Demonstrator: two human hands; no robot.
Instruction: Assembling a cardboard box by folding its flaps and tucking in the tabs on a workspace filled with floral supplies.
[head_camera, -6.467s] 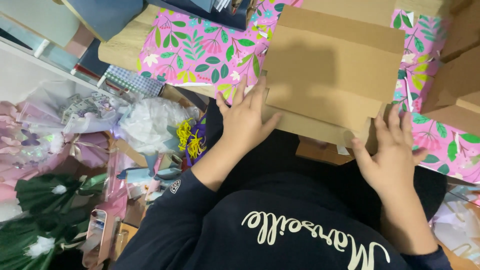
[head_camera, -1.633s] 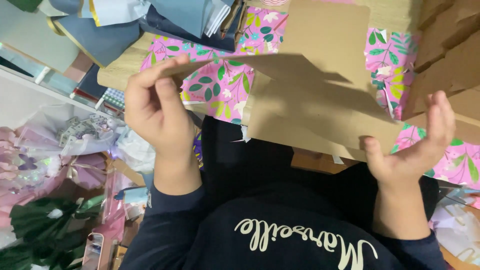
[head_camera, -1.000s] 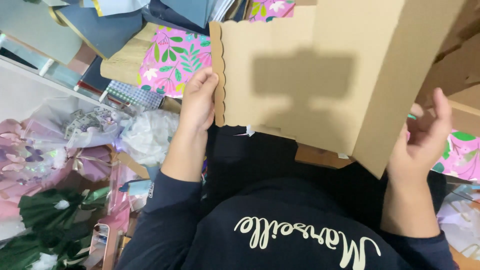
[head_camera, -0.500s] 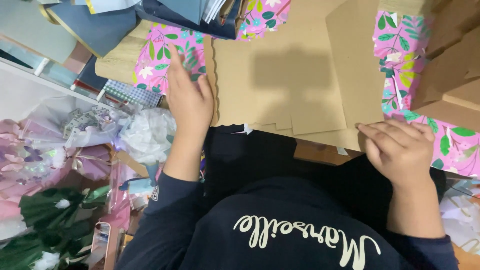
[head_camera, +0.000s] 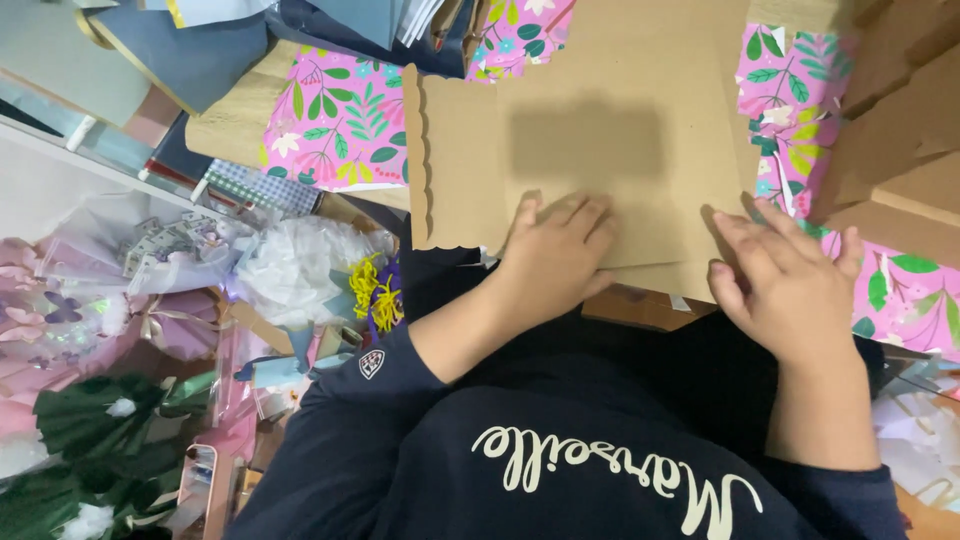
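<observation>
The flat brown cardboard box blank (head_camera: 600, 140), tilted up off the table a second ago, now lies flat again on the pink floral paper (head_camera: 335, 130). The left hand (head_camera: 555, 260) presses its near edge with flat, spread fingers; the right hand (head_camera: 790, 285), loosely fisted half a second ago, has opened and rests palm-down at the near right corner, grasping nothing. The folding seems paused for flattening. More folded brown cardboard (head_camera: 890, 110) stands far right; blue-grey paper sheets (head_camera: 190, 50) pile far left.
</observation>
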